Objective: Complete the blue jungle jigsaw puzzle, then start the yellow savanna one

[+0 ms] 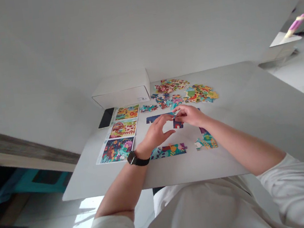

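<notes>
Left of the hands, three colourful printed paper puzzle pictures (122,128) in a column. Then left hand (157,133), half-curved, grip not clear. Small pale teal cardboard jigsaw piece (175,113), pinched in closed right hand (189,115). Beyond the hands, many loose multicoloured cardboard jigsaw pieces (200,94).

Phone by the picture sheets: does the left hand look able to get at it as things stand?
Probably yes. The left hand is on the near side of the phone, and only the flat picture sheets lie between them, so nothing upright seems to block the way.
</notes>
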Motion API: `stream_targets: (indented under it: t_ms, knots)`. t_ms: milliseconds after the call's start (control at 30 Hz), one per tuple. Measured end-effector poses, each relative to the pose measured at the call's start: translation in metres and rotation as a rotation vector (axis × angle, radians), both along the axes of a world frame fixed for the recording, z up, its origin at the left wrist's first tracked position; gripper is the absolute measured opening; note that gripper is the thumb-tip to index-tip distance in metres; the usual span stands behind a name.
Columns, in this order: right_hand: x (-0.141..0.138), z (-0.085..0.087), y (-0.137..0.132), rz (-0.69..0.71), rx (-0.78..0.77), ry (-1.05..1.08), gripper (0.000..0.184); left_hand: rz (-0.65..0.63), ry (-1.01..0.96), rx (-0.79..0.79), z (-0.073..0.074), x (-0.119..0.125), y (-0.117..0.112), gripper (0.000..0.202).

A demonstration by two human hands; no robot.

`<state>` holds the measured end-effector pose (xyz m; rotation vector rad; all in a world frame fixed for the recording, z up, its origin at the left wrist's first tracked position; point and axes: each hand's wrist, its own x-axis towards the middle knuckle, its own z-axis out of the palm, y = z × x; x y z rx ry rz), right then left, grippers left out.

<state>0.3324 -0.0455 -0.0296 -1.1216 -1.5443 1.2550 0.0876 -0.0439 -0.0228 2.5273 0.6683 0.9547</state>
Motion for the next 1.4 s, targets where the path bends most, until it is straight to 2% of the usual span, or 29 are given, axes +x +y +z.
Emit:
stream_targets:
  t_ms: [200, 300, 467, 567, 667, 967, 1133, 1233, 1400]
  knots:
    - [-0.007, -0.008, -0.001, 0.005, 0.021, 0.007, 0.047, 0.006, 0.029, 0.062, -0.001, -0.004, 0.002, 0.034]
    - [-0.003, -0.008, 0.000, -0.050, 0.059, -0.027, 0.043, 0.028, -0.001, 0.058, -0.001, -0.008, 0.005, 0.033]
    - [0.005, -0.001, -0.003, -0.133, 0.337, -0.208, 0.031, 0.145, -0.048, 0.049, -0.001, -0.021, 0.016, 0.029]
    - [0.004, 0.000, -0.006, -0.090, 0.549, -0.299, 0.030, 0.154, -0.064, 0.032, -0.002, -0.026, 0.019, 0.029]
    - [0.001, -0.002, -0.008, -0.027, 0.687, -0.400, 0.023, 0.156, -0.047, 0.005, -0.002, -0.025, 0.018, 0.030]
    - [-0.001, -0.003, -0.010, 0.003, 0.797, -0.529, 0.023, 0.144, -0.046, 0.010, 0.001, -0.021, 0.014, 0.029]
    - [-0.001, -0.002, -0.011, 0.006, 0.812, -0.556, 0.021, 0.153, -0.021, -0.031, 0.003, -0.024, 0.016, 0.037]
    - [0.001, -0.001, -0.010, -0.002, 0.821, -0.582, 0.020, 0.235, -0.036, -0.026, 0.006, -0.033, 0.022, 0.032]
    - [0.005, 0.000, -0.011, -0.028, 0.807, -0.603, 0.018, 0.513, -0.138, -0.040, 0.011, -0.056, 0.039, 0.024]
